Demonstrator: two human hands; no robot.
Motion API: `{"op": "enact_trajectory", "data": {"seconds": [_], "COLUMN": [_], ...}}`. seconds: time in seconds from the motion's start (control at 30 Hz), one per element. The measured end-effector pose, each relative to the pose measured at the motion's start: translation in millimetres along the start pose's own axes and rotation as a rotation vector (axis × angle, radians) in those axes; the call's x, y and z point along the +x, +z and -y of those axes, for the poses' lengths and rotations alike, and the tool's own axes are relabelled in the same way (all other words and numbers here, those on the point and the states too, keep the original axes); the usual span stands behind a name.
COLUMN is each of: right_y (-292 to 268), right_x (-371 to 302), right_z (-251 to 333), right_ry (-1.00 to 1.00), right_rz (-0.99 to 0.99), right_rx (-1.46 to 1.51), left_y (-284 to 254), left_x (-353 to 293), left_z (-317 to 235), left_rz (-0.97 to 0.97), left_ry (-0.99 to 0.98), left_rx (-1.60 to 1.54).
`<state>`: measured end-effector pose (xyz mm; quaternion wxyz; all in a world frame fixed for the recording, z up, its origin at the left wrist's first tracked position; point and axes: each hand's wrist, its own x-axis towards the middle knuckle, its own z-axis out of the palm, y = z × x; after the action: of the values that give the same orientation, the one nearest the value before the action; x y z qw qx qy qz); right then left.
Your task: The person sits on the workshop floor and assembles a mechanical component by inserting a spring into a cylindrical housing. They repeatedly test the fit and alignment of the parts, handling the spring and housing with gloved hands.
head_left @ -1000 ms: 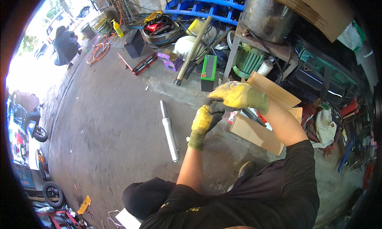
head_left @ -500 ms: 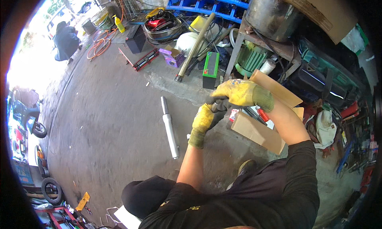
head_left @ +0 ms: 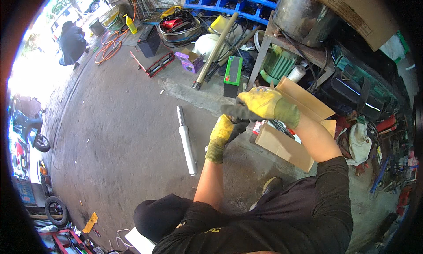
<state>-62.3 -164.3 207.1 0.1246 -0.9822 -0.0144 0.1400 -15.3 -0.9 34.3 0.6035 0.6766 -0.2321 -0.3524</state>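
Where your left hand meets your right hand: both curled; can't tell what they grasp.
Silver tube: on floor, eight o'clock from them.
Grip: brace left, work right.

Yellow-black gloves, silver tube, tan carton

No wording is legible. A printed block, too small to make out, stands on the cardboard box, well apart from the gloved fingers, up and right; unclear yellow lettering marks the black shirt below them.
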Motion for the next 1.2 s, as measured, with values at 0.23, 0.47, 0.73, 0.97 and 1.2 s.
{"op": "enact_trajectory", "data": {"seconds": [0.23, 0.47, 0.73, 0.97, 1.2], "right_y": [4.6, -2.6, 3.4, -16.8, 23.7], "right_x": [-0.6, -7.7, -5.5, 4.1, 10.4], "right_z": [-26.1, -8.4, -4.3, -36.2, -58.7], "right_ry": [-0.496, -0.047, -0.377, -0.546, -0.229], "right_rz": [0.016, -0.123, -0.091, -0.107, 0.326], "right_rx": [0.339, 0.323, 0.2, 0.892, 1.614], "left_y": [3.5, -3.2, 2.2, -0.3, -16.5], "left_x": [1.9, 5.2, -4.1, -3.8, -21.3], "left_z": [14.6, 11.4, 0.4, 0.1, -11.7], "left_rz": [-0.063, -0.033, -0.112, 0.002, 0.037], "left_ry": [0.086, -0.026, 0.042, 0.014, 0.043], "left_rx": [0.047, -0.043, 0.185, -0.21, -0.292]}}
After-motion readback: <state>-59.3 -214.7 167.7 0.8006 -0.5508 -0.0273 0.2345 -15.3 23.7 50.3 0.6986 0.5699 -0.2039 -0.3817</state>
